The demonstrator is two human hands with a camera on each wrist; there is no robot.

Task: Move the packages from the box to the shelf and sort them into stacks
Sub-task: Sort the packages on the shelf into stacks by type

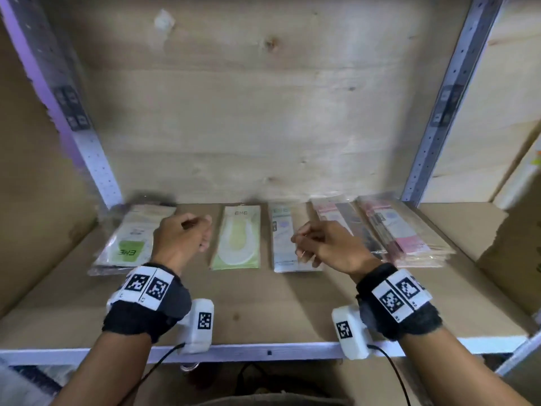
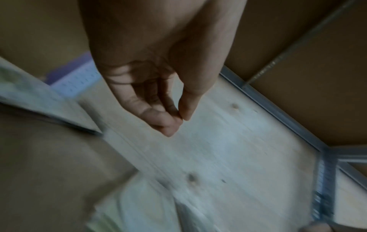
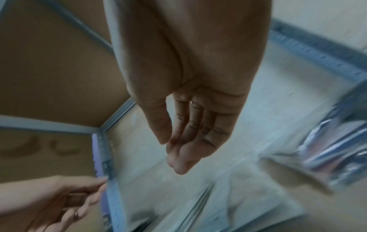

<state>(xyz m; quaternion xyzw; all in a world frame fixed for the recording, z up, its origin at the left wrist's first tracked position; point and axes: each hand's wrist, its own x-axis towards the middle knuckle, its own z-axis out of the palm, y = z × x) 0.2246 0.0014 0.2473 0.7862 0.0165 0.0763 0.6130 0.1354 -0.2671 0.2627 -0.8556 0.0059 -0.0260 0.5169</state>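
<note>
Flat packages lie in a row at the back of the shelf [image 1: 263, 312]: a stack with a green label [image 1: 131, 238] at the left, a pale green package [image 1: 237, 241], a white and blue one [image 1: 282, 241], a pink and dark stack [image 1: 345, 221], and a taller pink stack [image 1: 404, 230] at the right. My left hand [image 1: 205, 230] hovers between the left stack and the green package, fingers loosely curled, holding nothing; the left wrist view shows the thumb meeting the fingertips [image 2: 170, 125]. My right hand [image 1: 301, 244] hangs over the white and blue package, relaxed and empty [image 3: 174, 157]. The box is out of view.
Grey perforated posts [image 1: 96, 159] [image 1: 430, 142] flank the bay, and a plywood panel [image 1: 248, 127] closes its back. Cardboard [image 1: 509, 259] stands at the right end of the shelf. The front half of the shelf board is bare down to its metal edge [image 1: 263, 351].
</note>
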